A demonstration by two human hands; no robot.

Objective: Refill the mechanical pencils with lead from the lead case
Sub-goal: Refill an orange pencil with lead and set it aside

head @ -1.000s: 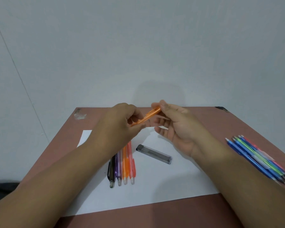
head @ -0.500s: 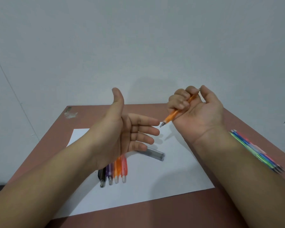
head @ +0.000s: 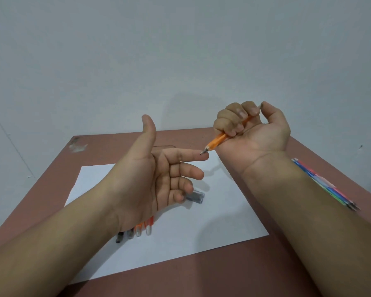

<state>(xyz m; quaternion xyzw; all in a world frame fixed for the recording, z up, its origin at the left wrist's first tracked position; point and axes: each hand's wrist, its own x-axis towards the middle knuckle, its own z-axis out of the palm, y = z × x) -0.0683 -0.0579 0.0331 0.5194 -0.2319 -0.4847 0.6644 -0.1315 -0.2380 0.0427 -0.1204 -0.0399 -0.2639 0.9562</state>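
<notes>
Wall (head: 180, 50): plain, pale grey-white, evenly lit. Worktop (head: 234, 275): reddish-brown, matte, set against the wall; scuffed far-left corner.

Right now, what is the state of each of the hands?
Left hand: open, index fingertip at the pencil tip.
Right hand: gripping the orange pencil.

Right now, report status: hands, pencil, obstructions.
Right hand grips orange pencil, tip at left hand's index finger. Left open. Lead case on paper, unobstructed.

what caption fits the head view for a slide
Right hand grips an orange mechanical pencil, its tip meeting the open left hand's index finger above the white paper.
</notes>
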